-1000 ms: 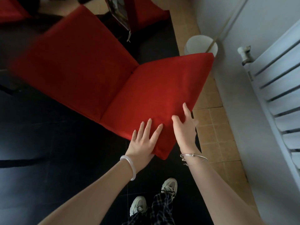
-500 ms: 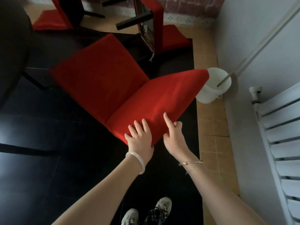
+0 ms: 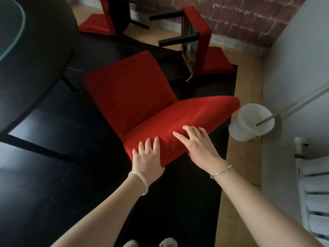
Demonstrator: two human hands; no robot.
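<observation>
Red cushion [image 3: 188, 118] is up off the black mat [image 3: 178, 202], held in the air by both hands. It's a 2-panel thing opened in a V: the far panel tilts up toward the left (its left edge is blurry), and the near panel runs off to the right w/ its tip near the white bucket [image 3: 249, 122].

Left hand [image 3: 147, 157] grips the near corner, 4 fingers flat-ish on top of the fabric, thumb tucked out of sight under the corner. Right hand [image 3: 195, 145] is just beside it on the same panel, fingers spread & bent, digging into the top of the fabric at the near edge. Can't tell if anything's hooked under the edge on that side. The 2 hands are close but not touching.

White bangle [image 3: 140, 182] on the left wrist, thin metal bracelet [image 3: 222, 171] on the right.

Other stuff: the bucket sits on the tan tile floor [image 3: 236, 166] by the wall, w/ a stick [image 3: 267, 119] leaning in it. Radiator [image 3: 315, 193] is at the far right. Behind the cushion a chair [image 3: 201, 32] lies tipped on its side, red cover, black legs pointing left. Round dark desk [image 3: 41, 50] w/ a glass top is on the left, brick wall [image 3: 240, 16] at the back.
</observation>
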